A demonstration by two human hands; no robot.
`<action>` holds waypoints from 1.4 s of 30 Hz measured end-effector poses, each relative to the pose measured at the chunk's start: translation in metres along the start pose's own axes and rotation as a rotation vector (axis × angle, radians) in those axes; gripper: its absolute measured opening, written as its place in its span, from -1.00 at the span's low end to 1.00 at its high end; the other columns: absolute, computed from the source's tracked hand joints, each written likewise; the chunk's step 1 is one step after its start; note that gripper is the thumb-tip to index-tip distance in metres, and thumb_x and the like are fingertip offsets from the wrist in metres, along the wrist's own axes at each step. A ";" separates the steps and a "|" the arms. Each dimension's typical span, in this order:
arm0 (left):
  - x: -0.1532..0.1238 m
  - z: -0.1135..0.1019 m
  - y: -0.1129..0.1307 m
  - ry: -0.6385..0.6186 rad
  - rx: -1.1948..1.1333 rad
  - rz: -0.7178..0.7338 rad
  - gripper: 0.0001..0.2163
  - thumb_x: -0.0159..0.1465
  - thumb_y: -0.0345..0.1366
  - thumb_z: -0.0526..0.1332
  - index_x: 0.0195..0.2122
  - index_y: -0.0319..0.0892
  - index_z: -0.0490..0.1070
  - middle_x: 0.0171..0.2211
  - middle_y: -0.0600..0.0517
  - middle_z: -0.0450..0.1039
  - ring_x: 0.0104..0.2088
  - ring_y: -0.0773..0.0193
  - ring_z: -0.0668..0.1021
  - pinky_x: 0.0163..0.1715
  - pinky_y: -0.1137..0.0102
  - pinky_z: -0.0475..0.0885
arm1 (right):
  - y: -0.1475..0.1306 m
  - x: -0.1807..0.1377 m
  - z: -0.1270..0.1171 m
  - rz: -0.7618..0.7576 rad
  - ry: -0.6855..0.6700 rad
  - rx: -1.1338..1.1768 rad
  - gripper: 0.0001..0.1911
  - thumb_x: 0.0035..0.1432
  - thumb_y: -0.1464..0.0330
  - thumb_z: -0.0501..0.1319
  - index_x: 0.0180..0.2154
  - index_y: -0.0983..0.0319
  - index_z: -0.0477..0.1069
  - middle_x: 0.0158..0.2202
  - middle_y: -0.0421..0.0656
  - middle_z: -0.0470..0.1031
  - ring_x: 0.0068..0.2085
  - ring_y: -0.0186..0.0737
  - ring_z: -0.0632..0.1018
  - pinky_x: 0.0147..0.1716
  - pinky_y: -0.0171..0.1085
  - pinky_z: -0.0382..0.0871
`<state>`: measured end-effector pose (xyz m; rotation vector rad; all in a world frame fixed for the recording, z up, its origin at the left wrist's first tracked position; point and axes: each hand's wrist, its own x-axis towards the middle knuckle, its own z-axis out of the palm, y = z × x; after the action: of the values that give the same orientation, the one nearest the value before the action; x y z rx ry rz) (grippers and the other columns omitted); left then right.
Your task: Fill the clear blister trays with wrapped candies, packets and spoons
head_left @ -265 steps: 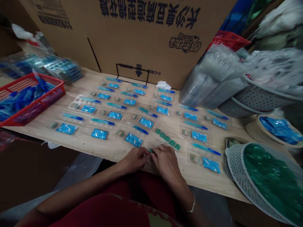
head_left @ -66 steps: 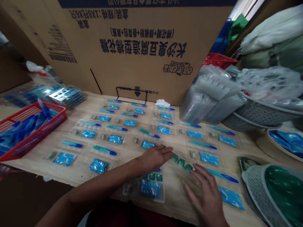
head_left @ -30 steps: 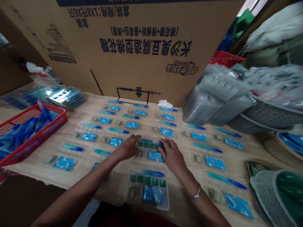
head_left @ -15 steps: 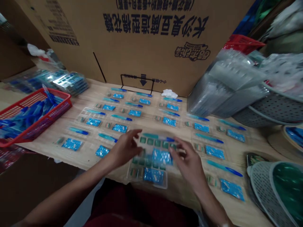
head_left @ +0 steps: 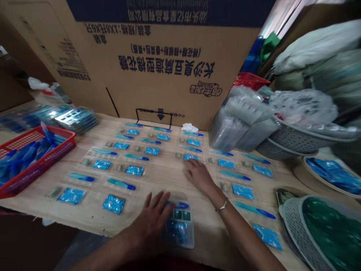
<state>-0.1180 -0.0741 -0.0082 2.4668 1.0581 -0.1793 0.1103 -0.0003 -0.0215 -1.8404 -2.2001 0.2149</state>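
Observation:
Rows of clear plastic trays lie on a wooden table (head_left: 158, 180), each with a blue packet and a teal-and-blue pen. My left hand (head_left: 152, 220) lies flat with fingers spread on a stack of filled trays (head_left: 180, 226) at the near edge; green squares show in the top one. My right hand (head_left: 199, 175) reaches forward with its fingers stretched out, the tips touching a tray with a blue packet (head_left: 191, 157) in the middle rows.
A big cardboard box (head_left: 158, 64) stands behind the table. A red basket (head_left: 34, 158) of blue pens sits left. At right are stacked clear trays (head_left: 239, 124), grey baskets (head_left: 299, 139) and a white basket (head_left: 324, 229) of green pieces.
The tray both hands carried half a second ago now lies on the near stack. My left hand rests on that stack; my right hand has moved forward to a tray in the rows.

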 end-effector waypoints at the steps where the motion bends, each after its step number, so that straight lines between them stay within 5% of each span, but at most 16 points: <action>1: 0.004 0.003 0.000 -0.038 0.006 0.007 -0.16 -0.07 -0.05 0.33 0.24 -0.12 0.06 0.30 -0.25 -0.05 0.27 -0.23 0.04 0.18 -0.18 -0.13 | -0.002 0.000 0.003 -0.017 -0.030 -0.012 -0.62 0.15 0.46 0.15 0.03 0.30 0.34 0.07 0.07 0.37 0.09 -0.01 0.37 0.04 -0.07 0.24; 7: 0.015 0.002 -0.003 -0.088 0.023 0.024 -0.04 -0.07 0.00 0.30 0.31 -0.13 -0.14 0.27 -0.30 0.01 0.22 -0.25 0.14 0.14 -0.20 -0.05 | -0.012 -0.018 0.000 -0.156 -0.103 0.218 -0.81 0.26 0.39 0.05 -0.24 0.18 0.44 -0.28 -0.18 0.50 -0.23 -0.27 0.51 -0.23 -0.33 0.34; 11: 0.015 -0.007 0.002 -0.114 0.078 0.023 0.00 -0.10 -0.07 0.34 0.32 -0.13 -0.16 0.24 -0.33 0.07 0.20 -0.24 0.19 0.13 -0.17 0.01 | 0.010 0.031 -0.008 -0.029 -0.016 0.089 -0.76 0.28 0.45 0.00 -0.14 0.25 0.42 -0.08 -0.07 0.45 -0.05 -0.26 0.45 -0.07 -0.34 0.28; 14: 0.011 -0.006 0.000 -0.125 0.101 0.016 0.00 -0.10 -0.05 0.35 0.32 -0.11 -0.14 0.23 -0.32 0.10 0.19 -0.24 0.20 0.15 -0.16 -0.02 | 0.029 0.071 -0.006 0.052 0.017 0.021 -0.68 0.26 0.43 0.04 0.03 0.29 0.32 0.12 0.07 0.29 0.13 -0.07 0.31 0.06 -0.13 0.17; 17: 0.006 0.000 -0.006 -0.117 0.102 -0.027 0.02 -0.15 -0.02 0.38 0.31 -0.09 -0.10 0.23 -0.30 0.10 0.19 -0.26 0.20 0.15 -0.16 -0.01 | 0.033 0.082 -0.001 0.057 -0.005 -0.025 -0.68 0.25 0.37 0.07 0.02 0.27 0.34 0.09 0.09 0.34 0.09 0.02 0.34 0.04 0.00 0.16; 23: -0.003 -0.002 -0.006 -0.088 0.101 -0.043 -0.02 -0.13 -0.13 0.34 0.31 -0.10 -0.11 0.22 -0.26 0.11 0.17 -0.20 0.21 0.16 -0.09 0.00 | 0.013 0.033 0.007 -0.072 -0.105 -0.032 -0.72 0.31 0.36 -0.01 -0.08 0.24 0.41 -0.08 -0.04 0.46 -0.01 -0.14 0.42 0.01 -0.16 0.20; 29: -0.007 -0.006 -0.004 -0.065 0.119 -0.018 0.01 -0.16 -0.11 0.32 0.31 -0.15 -0.14 0.16 -0.25 0.14 0.10 -0.18 0.26 0.14 -0.04 0.03 | -0.014 -0.025 -0.006 -0.102 -0.078 0.071 -0.74 0.28 0.36 0.02 -0.12 0.28 0.42 -0.04 0.02 0.43 0.02 -0.04 0.39 0.03 -0.09 0.22; 33: -0.014 0.001 -0.009 -0.025 0.090 -0.044 0.00 -0.15 -0.06 0.30 0.30 -0.16 -0.14 0.14 -0.24 0.15 0.10 -0.16 0.26 0.14 -0.03 0.02 | -0.051 -0.079 -0.003 0.052 -0.152 0.376 -0.68 0.28 0.25 -0.03 -0.13 0.24 0.42 -0.22 -0.04 0.52 -0.18 -0.08 0.52 -0.17 -0.13 0.39; 36: -0.019 0.007 -0.012 0.016 0.069 -0.025 -0.01 -0.15 -0.09 0.30 0.30 -0.17 -0.15 0.13 -0.24 0.14 0.10 -0.16 0.25 0.13 -0.05 0.02 | -0.068 -0.111 0.019 0.154 -0.100 0.521 -0.52 0.11 0.22 0.14 0.06 0.24 0.28 -0.01 0.03 0.43 -0.02 0.03 0.47 -0.07 -0.05 0.36; 42: -0.033 0.011 -0.017 0.136 0.044 0.045 -0.03 -0.15 -0.13 0.30 0.28 -0.11 -0.15 0.10 -0.21 0.15 0.06 -0.16 0.27 0.07 -0.04 0.09 | -0.080 -0.125 0.045 0.333 -0.045 0.948 -0.59 -0.06 0.32 0.22 -0.11 0.20 0.30 -0.11 -0.08 0.42 -0.06 -0.08 0.45 -0.02 -0.11 0.32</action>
<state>-0.1529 -0.0903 -0.0148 2.5709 1.0634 -0.0209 0.0420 -0.1353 -0.0552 -1.5730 -1.3621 1.1363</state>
